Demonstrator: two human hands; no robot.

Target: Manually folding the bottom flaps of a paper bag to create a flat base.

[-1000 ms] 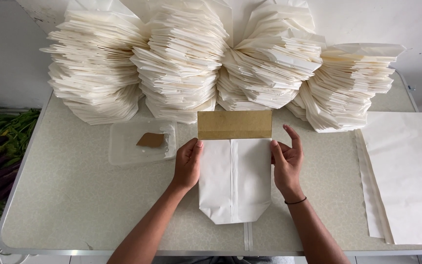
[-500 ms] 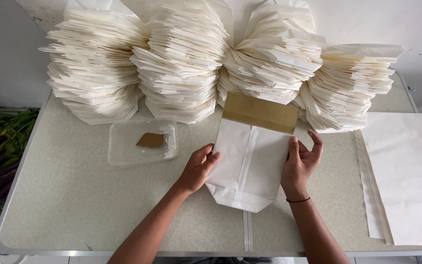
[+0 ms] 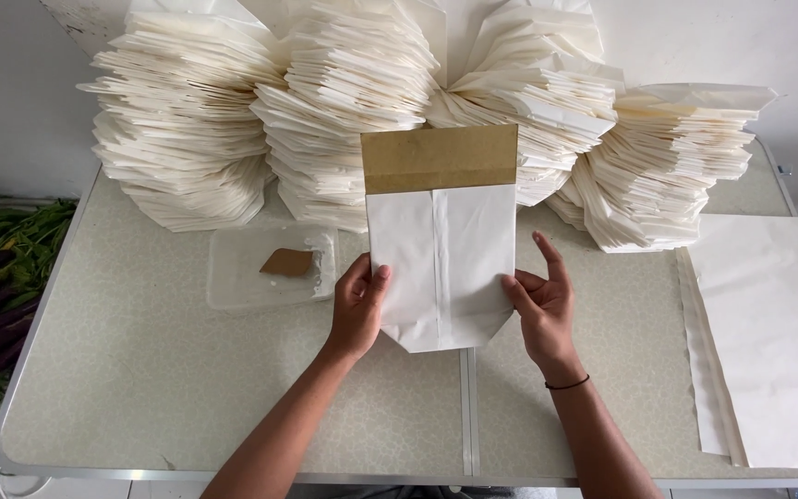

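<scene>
With the left hand (image 3: 356,308) and right hand (image 3: 539,305) clamped on its side edges, the white paper bag (image 3: 441,263) stands lifted above mid-table (image 3: 140,388), brown flap at 12 o'clock, seemingly being squared up, calling next for steady placement.

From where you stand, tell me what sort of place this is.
Probably a small hand workshop for making paper bags. Fanned stacks of finished white bags line the wall, flat paper sheets wait on the table, and both hands hold one white bag with a brown flap.
</scene>
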